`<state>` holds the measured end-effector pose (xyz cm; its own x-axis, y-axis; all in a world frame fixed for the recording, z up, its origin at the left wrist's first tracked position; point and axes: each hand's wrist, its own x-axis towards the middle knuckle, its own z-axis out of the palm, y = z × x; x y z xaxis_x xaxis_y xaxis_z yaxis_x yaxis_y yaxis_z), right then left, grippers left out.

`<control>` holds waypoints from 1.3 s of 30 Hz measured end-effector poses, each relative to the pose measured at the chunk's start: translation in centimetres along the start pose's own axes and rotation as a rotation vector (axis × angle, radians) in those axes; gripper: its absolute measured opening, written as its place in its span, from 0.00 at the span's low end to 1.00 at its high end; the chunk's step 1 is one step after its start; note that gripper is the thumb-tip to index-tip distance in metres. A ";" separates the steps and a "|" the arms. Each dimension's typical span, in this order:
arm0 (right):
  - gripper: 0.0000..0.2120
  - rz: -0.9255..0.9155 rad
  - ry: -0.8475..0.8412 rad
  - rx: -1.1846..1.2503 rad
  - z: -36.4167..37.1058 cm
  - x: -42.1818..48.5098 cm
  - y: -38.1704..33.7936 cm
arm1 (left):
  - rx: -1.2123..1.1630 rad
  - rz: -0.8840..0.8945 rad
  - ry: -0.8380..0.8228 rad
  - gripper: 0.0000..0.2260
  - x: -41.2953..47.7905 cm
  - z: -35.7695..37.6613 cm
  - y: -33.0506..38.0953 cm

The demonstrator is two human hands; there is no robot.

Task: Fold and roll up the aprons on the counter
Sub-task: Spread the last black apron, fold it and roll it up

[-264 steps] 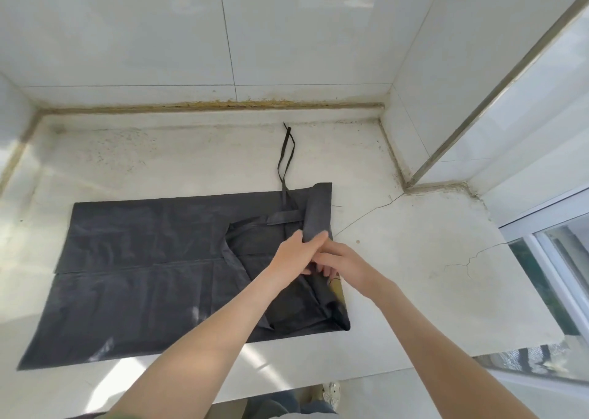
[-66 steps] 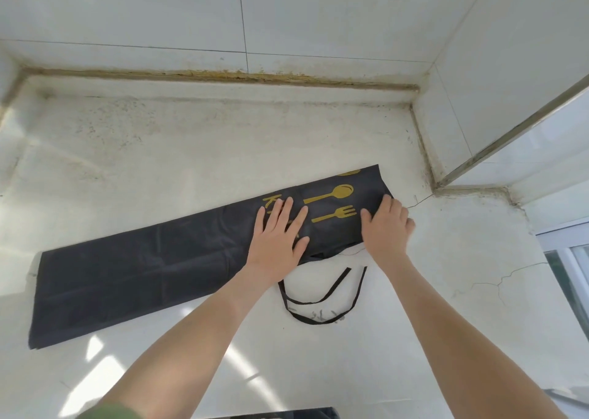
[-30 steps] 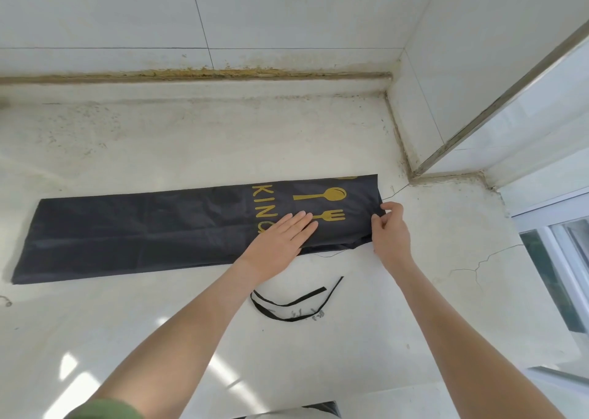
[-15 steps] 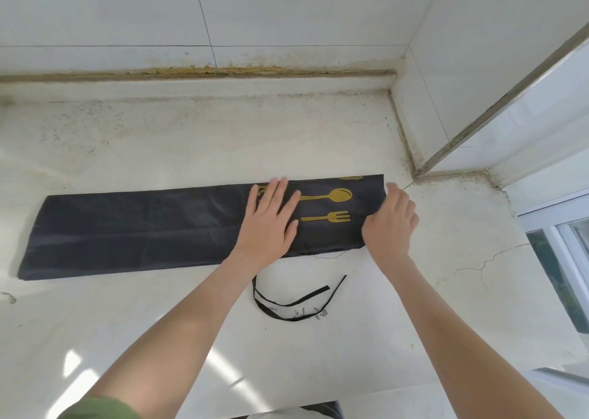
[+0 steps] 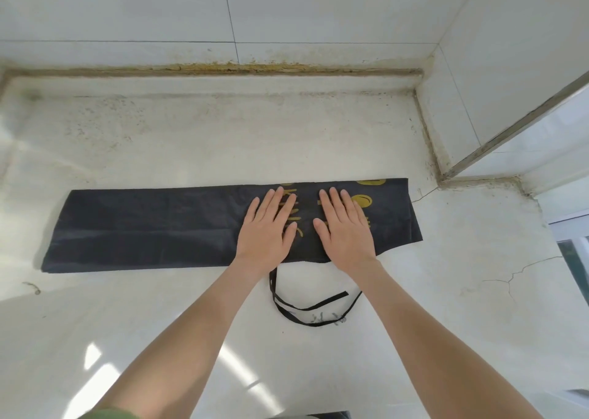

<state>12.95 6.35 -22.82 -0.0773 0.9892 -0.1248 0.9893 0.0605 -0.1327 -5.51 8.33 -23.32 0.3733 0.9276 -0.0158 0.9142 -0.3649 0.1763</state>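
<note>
L hand [image 5: 266, 227] + R hand [image 5: 342, 227] flat on folded apron [image 5: 153, 224], grip fully open.
We see both palms side by side pressing its right half, fingers straight, nothing pinched. Long narrow black strip, thin matte fabric w/ faint creases, gold print [image 5: 363, 200] partly under the fingers, lying across the table [image 5: 223, 138]. Thin black strap [image 5: 306, 310] loops off the near edge onto pale, stained, cracked stone.

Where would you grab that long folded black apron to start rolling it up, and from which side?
Probably its short right end, pinched at both corners, coming from the right: the apron lies flat as a long narrow strip, and that free end is nearest the right hand.
</note>
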 end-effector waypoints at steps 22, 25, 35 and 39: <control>0.28 0.007 0.137 0.079 -2.0 2.4 -12.5 | 0.018 -0.528 -0.128 0.30 -5.4 -2.0 -7.0; 0.28 -0.104 0.089 0.003 -1.4 2.8 -14.7 | 0.012 -0.533 -0.142 0.31 -5.2 -2.1 -6.0; 0.30 0.102 -0.023 -0.050 0.8 0.6 -8.3 | -0.078 -0.292 -0.121 0.31 -4.6 -1.8 -7.1; 0.32 0.140 -0.037 -0.072 0.5 -0.1 -5.7 | -0.104 -0.500 0.026 0.24 -5.6 -2.2 -9.9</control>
<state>7.27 5.81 -22.51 0.0590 0.9830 -0.1737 0.9969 -0.0670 -0.0405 -17.05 6.90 -22.77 -0.1115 0.9888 -0.0988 0.9590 0.1331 0.2502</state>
